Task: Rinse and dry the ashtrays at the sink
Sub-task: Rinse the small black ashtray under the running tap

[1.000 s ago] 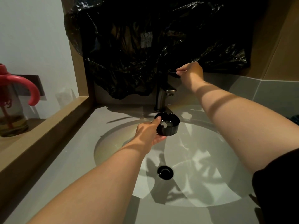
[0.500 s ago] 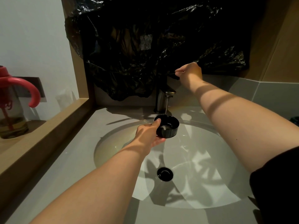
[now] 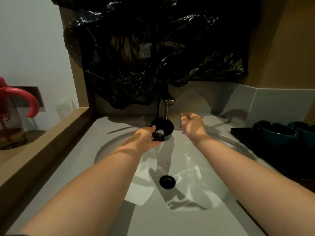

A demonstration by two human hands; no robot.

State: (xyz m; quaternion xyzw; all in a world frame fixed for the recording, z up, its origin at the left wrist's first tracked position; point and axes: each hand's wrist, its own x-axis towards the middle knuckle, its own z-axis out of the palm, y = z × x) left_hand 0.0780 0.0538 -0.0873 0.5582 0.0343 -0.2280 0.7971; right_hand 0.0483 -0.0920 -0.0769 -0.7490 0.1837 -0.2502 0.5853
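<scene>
The left hand gripped the black ashtray by its near side wall, thumb on top at the rim and fingers curled beneath, and held it tilted over the back of the sink, directly under the spout of the faucet. A thin stream of water seemed to run from the spout down into the ashtray's open top. The right hand hung in the air just beside the ashtray on its right, apart from it, with fingers loosely curled and nothing in its grasp. Below both forearms the pale basin showed wet glints and hard shadows, with the round black drain at its bottom. A crumpled black plastic sheet hung over the wall behind the faucet. On the grey worktop to the right of the sink, a flat black tray carried two teal bowls side by side. On the wooden ledge to the left stood a clear cup with a pink handle.
</scene>
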